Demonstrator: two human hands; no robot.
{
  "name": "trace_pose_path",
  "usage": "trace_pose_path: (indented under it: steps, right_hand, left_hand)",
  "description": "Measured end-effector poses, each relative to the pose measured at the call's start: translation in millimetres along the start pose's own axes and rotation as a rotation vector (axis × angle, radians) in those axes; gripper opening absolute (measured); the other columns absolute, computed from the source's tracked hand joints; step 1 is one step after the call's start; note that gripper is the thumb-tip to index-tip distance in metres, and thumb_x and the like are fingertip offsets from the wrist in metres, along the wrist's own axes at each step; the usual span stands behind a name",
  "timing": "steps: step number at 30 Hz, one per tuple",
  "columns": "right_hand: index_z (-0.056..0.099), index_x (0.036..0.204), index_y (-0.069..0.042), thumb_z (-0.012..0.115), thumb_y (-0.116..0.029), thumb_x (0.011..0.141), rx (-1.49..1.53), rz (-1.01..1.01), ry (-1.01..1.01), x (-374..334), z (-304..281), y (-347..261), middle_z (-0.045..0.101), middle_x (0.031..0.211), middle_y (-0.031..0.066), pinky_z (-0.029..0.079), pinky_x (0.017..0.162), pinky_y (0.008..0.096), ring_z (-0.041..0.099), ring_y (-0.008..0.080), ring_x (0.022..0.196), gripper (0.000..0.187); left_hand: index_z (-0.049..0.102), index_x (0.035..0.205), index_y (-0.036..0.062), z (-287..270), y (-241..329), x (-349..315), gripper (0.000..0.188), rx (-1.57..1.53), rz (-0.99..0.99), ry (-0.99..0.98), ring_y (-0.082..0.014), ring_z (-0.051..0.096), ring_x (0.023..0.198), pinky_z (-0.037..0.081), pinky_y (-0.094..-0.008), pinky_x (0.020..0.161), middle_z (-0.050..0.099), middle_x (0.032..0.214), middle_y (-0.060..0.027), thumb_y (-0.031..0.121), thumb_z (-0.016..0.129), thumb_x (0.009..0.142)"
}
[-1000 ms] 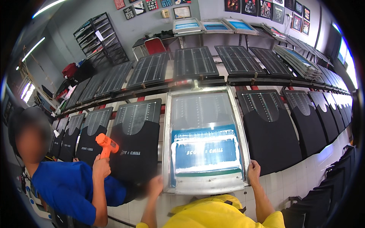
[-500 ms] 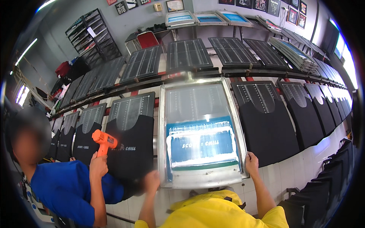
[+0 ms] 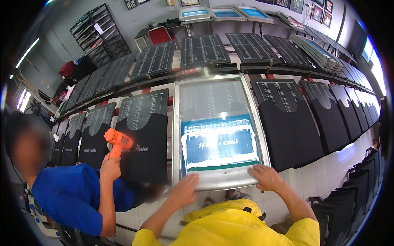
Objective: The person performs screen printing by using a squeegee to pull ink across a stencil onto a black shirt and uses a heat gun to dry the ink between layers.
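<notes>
My left hand and right hand lie flat, fingers spread, on the near edge of the screen lying over a shirt. White ink is spread across the stencil. Shirts to my right look unprinted; the shirt left carries lettering.

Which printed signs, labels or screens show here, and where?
Printing screen: centre, under both hands; metal frame, blue mesh, white ink band.
Spare screens: back wall table; tilted rectangles, blue mesh.
Wall posters: top right; small dark rectangles.
White label: on the black rack, top left.
Shirt print: black shirt left of the screen; small white lettering.
Left hand and right hand lie flat on the frame's near edge.
</notes>
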State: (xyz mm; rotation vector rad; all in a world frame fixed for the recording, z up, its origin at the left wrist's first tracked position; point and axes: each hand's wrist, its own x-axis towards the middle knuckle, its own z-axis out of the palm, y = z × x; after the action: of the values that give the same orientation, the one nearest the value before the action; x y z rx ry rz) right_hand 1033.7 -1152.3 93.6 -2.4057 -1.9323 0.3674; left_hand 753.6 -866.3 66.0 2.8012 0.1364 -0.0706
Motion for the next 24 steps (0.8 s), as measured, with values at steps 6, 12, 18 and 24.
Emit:
trace_pose_path:
  steps: [6,12,18,24]
  right_hand:
    - [0.061,0.092,-0.001,0.072,-0.003,0.065,0.019,0.102,0.258,21,26,8,0.064,0.095,0.0131,0.056,0.083,0.0406,0.065,0.0327,0.097,0.029]
    - [0.063,0.099,0.000,0.074,-0.003,0.063,0.065,0.121,0.267,21,14,-3,0.065,0.106,0.0143,0.056,0.085,0.0396,0.064,0.0324,0.103,0.038]
    - [0.065,0.101,0.002,0.069,-0.001,0.069,0.001,0.081,0.340,23,44,4,0.066,0.107,0.0154,0.057,0.085,0.0375,0.065,0.0313,0.104,0.033]
    - [0.065,0.091,-0.001,0.067,0.000,0.068,-0.003,0.106,0.290,90,18,46,0.067,0.099,0.0138,0.058,0.080,0.0392,0.067,0.0306,0.097,0.022]
  left_hand:
    - [0.059,0.114,-0.0016,10,-4,37,0.047,0.001,-0.157,0.038,-0.0350,0.056,0.122,0.051,-0.0417,0.098,0.059,0.129,-0.0173,0.002,0.068,0.068]
    - [0.065,0.109,-0.0009,13,0,30,0.035,0.037,-0.137,0.211,-0.0355,0.064,0.114,0.054,-0.0419,0.096,0.067,0.120,-0.0182,0.000,0.063,0.074]
    - [0.063,0.116,0.0001,36,-13,31,0.055,0.145,-0.080,0.323,-0.0321,0.066,0.111,0.055,-0.0417,0.090,0.066,0.121,-0.0156,0.002,0.074,0.062]
    - [0.066,0.106,0.0008,7,-55,97,0.037,0.137,-0.118,0.244,-0.0300,0.070,0.104,0.058,-0.0387,0.086,0.069,0.116,-0.0160,0.003,0.069,0.070]
